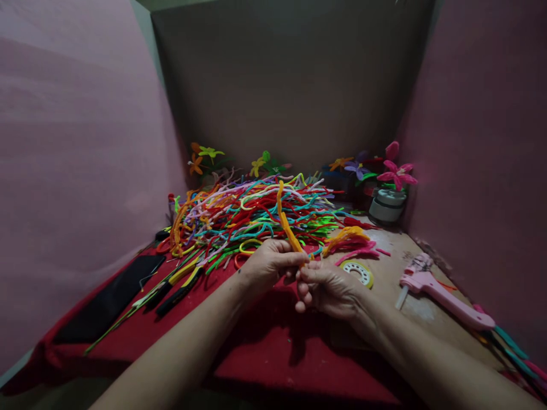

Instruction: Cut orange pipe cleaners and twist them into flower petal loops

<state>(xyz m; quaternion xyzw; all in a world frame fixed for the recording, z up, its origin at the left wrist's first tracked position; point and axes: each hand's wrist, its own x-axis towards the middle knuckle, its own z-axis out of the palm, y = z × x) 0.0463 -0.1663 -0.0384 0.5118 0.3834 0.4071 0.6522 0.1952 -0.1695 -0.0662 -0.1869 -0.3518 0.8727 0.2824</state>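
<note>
My left hand (273, 265) is closed round an orange pipe cleaner (289, 228), which looks doubled along part of its length and sticks up and away from me. Right beside it, my right hand (329, 289) pinches the near end of the same piece, thumb against fingers. The fingertips of both hands nearly meet there and partly hide that end. Behind the hands lies a large heap of coloured pipe cleaners (239, 208). Close to my right hand are a yellow and white tape roll (358, 274) and a small bundle of orange and pink pipe cleaners (352, 242).
On the red cloth (273, 364) at left lie black-and-yellow pliers (182, 290), a green stem (123, 322) and a black flat object (111, 296). A pink glue gun (444, 296) rests on a board at right. Pipe-cleaner flowers (397, 172) stand along the back. Walls enclose three sides.
</note>
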